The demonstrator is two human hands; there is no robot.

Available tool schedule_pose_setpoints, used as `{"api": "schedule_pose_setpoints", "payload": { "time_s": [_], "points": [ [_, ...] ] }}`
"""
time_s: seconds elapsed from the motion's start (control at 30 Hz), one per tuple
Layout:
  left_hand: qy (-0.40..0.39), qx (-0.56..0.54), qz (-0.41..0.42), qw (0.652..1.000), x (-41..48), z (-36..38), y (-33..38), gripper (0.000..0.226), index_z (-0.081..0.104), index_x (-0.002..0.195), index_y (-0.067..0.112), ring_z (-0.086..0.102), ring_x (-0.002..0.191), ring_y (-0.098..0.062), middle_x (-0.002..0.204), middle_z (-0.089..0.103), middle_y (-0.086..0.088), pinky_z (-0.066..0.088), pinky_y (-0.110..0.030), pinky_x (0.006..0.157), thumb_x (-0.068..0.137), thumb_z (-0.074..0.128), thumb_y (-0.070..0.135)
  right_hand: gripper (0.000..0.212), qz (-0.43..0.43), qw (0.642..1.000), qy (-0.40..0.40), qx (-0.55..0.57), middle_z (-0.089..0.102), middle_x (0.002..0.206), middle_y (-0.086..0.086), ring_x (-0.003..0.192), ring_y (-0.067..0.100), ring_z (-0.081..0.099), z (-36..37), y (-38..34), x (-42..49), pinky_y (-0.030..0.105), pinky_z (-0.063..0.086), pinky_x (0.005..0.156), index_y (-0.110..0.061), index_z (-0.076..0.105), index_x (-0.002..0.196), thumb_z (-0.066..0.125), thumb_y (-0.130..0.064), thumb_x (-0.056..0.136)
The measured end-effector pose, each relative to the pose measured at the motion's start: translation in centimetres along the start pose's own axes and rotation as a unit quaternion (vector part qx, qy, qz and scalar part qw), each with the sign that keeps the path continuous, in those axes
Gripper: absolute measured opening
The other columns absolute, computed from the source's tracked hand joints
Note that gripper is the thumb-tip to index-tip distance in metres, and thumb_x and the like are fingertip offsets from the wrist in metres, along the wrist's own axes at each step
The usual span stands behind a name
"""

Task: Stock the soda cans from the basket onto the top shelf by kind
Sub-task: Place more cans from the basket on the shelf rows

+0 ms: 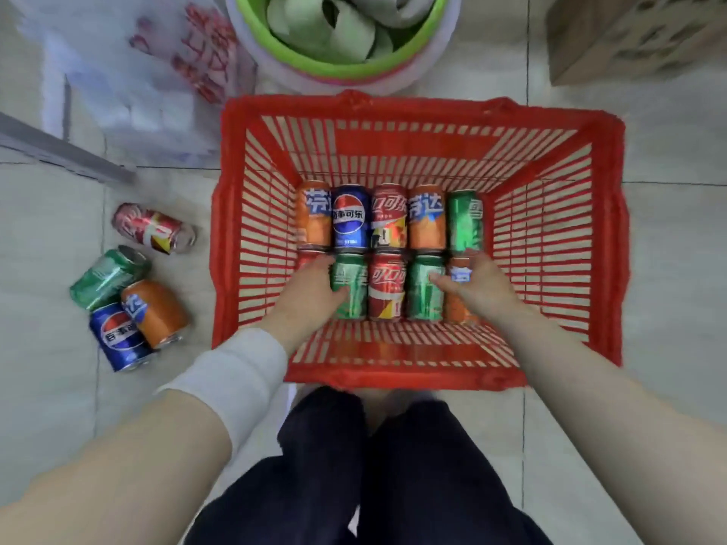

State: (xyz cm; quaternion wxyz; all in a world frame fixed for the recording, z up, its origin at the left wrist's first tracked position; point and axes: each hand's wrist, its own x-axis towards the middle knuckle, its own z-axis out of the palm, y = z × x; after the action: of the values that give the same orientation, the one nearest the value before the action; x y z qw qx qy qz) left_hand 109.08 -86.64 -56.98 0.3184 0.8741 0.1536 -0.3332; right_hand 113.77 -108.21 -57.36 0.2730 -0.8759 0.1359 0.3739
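Observation:
A red slatted basket (606, 230) sits on the floor in front of me with two rows of soda cans lying in it. The far row holds an orange can (313, 214), a blue can (350, 220), a red can (388, 216), a second orange can (427, 218) and a green can (466, 222). My left hand (310, 287) covers the near-left red can and touches a green can (349, 287). My right hand (472, 285) rests on the near-right orange can (458, 308), fingers on another green can (423, 293). A red can (387, 289) lies between them.
Several loose cans lie on the tiled floor left of the basket: red (153, 228), green (108, 277), orange (155, 312), blue (118, 338). A green tub (417, 53) stands behind the basket, a plastic bag (157, 72) at back left, a cardboard box (629, 37) at back right.

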Motion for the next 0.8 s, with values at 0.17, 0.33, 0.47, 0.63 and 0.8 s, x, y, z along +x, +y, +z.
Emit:
{"api": "schedule_pose_setpoints", "payload": {
  "time_s": [0.17, 0.33, 0.47, 0.63, 0.8],
  "points": [
    [0.054, 0.032, 0.004, 0.998, 7.2, 0.7, -0.9, 0.048, 0.044, 0.133, 0.004, 0.052, 0.118, -0.032, 0.132, 0.053, -0.017, 0.039, -0.032, 0.093, 0.088, 0.057, 0.016, 0.082, -0.008, 1.000, 0.026, -0.008, 0.039, 0.145, 0.017, 0.133, 0.028, 0.039, 1.2, -0.3, 7.5, 0.028, 0.033, 0.102, -0.001, 0.027, 0.143, 0.067, -0.038, 0.082],
    [0.116, 0.088, 0.040, 0.989, 12.9, 0.8, -0.9, 0.055, 0.040, 0.136, 0.006, 0.044, 0.125, -0.031, 0.136, 0.049, -0.015, 0.032, -0.036, 0.106, 0.087, 0.059, 0.019, 0.070, -0.076, 0.992, 0.073, -0.069, 0.050, 0.135, 0.015, 0.125, 0.031, 0.045, 2.2, -1.3, 12.9, 0.036, 0.038, 0.101, -0.005, 0.041, 0.135, 0.068, -0.039, 0.080],
    [0.143, 0.141, 0.074, 0.977, 15.8, 0.6, -0.3, 0.050, 0.041, 0.135, 0.009, 0.039, 0.127, -0.029, 0.136, 0.048, -0.012, 0.025, -0.031, 0.103, 0.089, 0.055, 0.022, 0.069, -0.097, 0.973, 0.112, -0.177, 0.044, 0.139, 0.017, 0.130, 0.033, 0.037, 2.4, -2.1, 15.4, 0.038, 0.030, 0.108, -0.004, 0.035, 0.139, 0.057, -0.044, 0.087],
    [0.117, 0.197, 0.074, 0.971, 17.1, 1.4, -0.1, 0.053, 0.037, 0.137, 0.008, 0.029, 0.129, -0.031, 0.137, 0.038, -0.016, 0.020, -0.033, 0.108, 0.091, 0.053, 0.032, 0.073, -0.067, 0.977, 0.099, -0.177, 0.054, 0.127, 0.018, 0.122, 0.036, 0.045, 2.2, -2.4, 16.7, 0.041, 0.039, 0.098, -0.007, 0.034, 0.134, 0.062, -0.050, 0.082],
    [0.134, 0.147, 0.076, 0.977, 16.9, 1.1, -0.1, 0.047, 0.044, 0.126, 0.006, 0.034, 0.123, -0.030, 0.130, 0.044, -0.016, 0.027, -0.032, 0.100, 0.088, 0.058, 0.030, 0.070, -0.067, 0.990, 0.080, -0.100, 0.057, 0.120, 0.015, 0.111, 0.032, 0.054, 1.7, -2.3, 16.3, 0.039, 0.047, 0.089, -0.008, 0.041, 0.124, 0.075, -0.043, 0.073]
  ]
}}
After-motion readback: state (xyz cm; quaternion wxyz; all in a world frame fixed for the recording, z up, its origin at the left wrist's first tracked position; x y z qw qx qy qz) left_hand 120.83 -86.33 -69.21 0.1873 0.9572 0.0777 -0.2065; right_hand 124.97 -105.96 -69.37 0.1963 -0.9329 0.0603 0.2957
